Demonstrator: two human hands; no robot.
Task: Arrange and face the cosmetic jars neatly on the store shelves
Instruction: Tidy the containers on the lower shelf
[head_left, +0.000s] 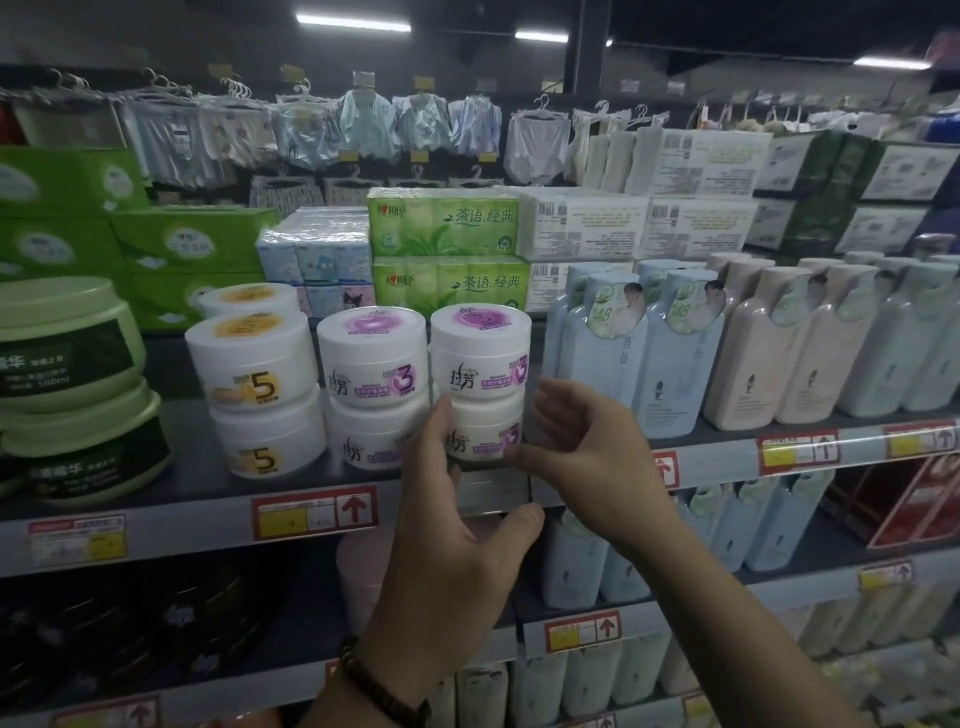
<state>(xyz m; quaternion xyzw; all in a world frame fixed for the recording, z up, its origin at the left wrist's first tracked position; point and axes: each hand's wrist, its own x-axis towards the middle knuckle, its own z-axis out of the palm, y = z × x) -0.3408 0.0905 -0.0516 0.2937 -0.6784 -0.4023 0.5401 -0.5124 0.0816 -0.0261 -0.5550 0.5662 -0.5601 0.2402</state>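
dim store, ceiling strip lights (353, 23) glowing overhead, blurred wide-angle edges, dark lower shelves, soft focus throughout

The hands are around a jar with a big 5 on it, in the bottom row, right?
No. In the head view, the left hand and right hand are around a bottom-row jar with a big 3 on it, not a 5.

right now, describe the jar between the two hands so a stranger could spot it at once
On the dark store shelf, find the stacks of white round plastic jars. Go to the rightmost stack, next to the pale blue bottles. It is the lower purple-labelled jar marked 3, under its twin.
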